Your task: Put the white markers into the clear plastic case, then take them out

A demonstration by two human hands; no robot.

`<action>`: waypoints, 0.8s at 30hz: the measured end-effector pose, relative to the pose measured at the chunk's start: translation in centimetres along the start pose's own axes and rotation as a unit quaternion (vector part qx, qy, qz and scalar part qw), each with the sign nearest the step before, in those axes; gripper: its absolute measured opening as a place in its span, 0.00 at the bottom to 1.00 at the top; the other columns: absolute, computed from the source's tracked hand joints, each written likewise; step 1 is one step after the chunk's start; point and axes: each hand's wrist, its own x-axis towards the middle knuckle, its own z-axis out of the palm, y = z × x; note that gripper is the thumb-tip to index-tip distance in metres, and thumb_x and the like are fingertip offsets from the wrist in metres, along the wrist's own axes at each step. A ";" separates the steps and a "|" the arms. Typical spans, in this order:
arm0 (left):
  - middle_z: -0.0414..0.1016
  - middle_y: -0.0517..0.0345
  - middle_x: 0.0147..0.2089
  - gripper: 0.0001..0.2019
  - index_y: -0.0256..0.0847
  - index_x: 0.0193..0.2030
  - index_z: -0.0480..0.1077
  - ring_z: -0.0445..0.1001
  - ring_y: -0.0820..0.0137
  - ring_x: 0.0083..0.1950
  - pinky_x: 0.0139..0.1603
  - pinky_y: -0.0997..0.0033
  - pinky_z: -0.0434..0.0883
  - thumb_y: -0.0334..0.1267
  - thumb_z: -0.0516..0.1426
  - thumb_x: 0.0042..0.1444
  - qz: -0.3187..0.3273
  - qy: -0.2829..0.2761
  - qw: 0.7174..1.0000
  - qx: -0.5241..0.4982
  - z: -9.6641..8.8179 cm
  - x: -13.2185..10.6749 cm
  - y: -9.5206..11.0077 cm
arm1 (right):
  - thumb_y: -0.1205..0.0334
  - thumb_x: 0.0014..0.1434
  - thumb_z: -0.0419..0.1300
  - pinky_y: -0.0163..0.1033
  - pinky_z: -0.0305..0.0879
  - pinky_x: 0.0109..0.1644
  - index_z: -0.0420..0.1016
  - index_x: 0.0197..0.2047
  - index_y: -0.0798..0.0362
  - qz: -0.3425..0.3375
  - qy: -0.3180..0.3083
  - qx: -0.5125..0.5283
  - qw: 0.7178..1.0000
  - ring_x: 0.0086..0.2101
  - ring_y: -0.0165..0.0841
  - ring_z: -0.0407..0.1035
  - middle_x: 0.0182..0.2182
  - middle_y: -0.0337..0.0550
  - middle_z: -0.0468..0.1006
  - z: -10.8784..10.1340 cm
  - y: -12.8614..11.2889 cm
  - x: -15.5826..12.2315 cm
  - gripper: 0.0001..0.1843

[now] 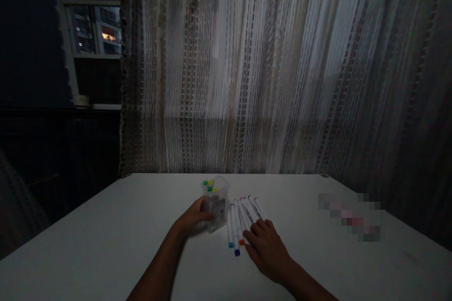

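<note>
Our left hand [193,217] wraps its fingers around a clear plastic box [216,207]. Our right hand [266,250] spreads its fingers wide over loose white markers [243,216] on a white table [106,230].

A long stripy curtain [247,66] hangs behind the white table [106,230], with a window [93,30] far left and a blurry patch [349,216] on the right.
</note>
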 end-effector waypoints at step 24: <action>0.73 0.47 0.42 0.28 0.34 0.40 0.67 0.70 0.56 0.44 0.44 0.60 0.65 0.28 0.69 0.27 0.006 -0.006 0.999 -0.038 -0.1 -0.1 0.6 | 0.63 0.58 0.45 0.34 0.56 0.34 0.71 0.33 0.56 -0.049 0.002 -0.062 0.997 0.31 0.32 0.67 0.30 0.46 0.75 -13.4 -2.2 17.3 0.14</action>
